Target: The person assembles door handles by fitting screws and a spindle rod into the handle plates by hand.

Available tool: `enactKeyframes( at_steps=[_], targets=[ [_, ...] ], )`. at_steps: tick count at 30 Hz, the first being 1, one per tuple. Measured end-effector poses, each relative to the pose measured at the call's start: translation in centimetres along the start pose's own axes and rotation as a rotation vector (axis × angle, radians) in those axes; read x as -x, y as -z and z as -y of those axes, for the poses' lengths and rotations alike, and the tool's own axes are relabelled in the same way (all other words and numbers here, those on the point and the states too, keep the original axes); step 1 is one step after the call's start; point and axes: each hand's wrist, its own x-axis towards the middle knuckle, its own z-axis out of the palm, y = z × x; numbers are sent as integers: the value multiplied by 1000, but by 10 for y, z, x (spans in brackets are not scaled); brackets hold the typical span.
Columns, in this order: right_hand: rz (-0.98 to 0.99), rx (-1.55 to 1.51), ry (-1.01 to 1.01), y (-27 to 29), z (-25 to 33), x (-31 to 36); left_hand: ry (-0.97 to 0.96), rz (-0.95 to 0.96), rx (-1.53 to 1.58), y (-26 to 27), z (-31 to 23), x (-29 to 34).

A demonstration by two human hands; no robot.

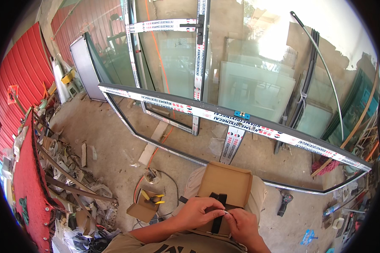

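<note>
The step in hand is fine 2-hand work on a small pale piece (226, 212), best done, it seems, with light fingertip pressure, both wrists steady and the work low over the open cardboard box (224, 181), so that anything dropped lands inside. Because the box sits on the person's lap, level knees would probably help.

The left hand (197, 215) and right hand (244, 224) have their fingers curled and apparently pinching the pale piece between them; what exactly it is cannot be told at this size. It lies right at the fingertips, where the 2 hands nearly meet, above a black bar-shaped fitting (217, 226) that shows beneath and beyond the fingers.
</note>
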Motion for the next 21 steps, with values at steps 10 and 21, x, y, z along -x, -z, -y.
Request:
enactKeyframes(
  at_steps=[10, 21],
  targets=[
    [18, 29, 56, -1, -3, 8, 80, 28, 16, -1, 6, 8],
    [154, -30, 23, -10, -7, 22, 99, 63, 1, 2, 7, 28]
  ],
)
